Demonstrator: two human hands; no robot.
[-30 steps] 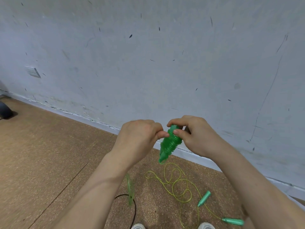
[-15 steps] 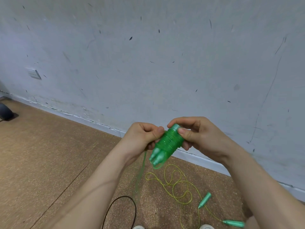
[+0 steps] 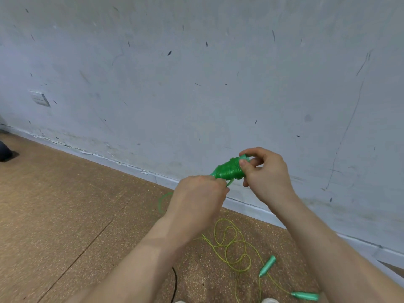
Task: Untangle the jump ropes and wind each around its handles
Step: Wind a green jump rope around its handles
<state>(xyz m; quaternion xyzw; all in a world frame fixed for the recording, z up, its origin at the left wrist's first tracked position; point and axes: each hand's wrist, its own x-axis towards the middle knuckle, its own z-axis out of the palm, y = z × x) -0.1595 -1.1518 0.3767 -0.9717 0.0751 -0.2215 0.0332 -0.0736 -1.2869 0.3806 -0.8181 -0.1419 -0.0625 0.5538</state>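
the right hand (image 3: 265, 171) pinched the green wound bundle (image 3: 229, 170) of rope and handles, held in the air before the wall (image 3: 196, 84). the left hand (image 3: 199, 197) was closed on the loose green rope (image 3: 161, 203) just below the bundle. a yellow-green rope (image 3: 231, 248) with two teal handles (image 3: 267, 265) lay loosely coiled on the floor (image 3: 65, 204).

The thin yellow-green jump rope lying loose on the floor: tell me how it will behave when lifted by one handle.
The thin yellow-green jump rope would probably hang limp, since it lies in loose loops. Those overlapping loops may snag as they rise. Its teal tapered handles look rigid and round, so the free one would likely drag and roll across the brown cork floor.
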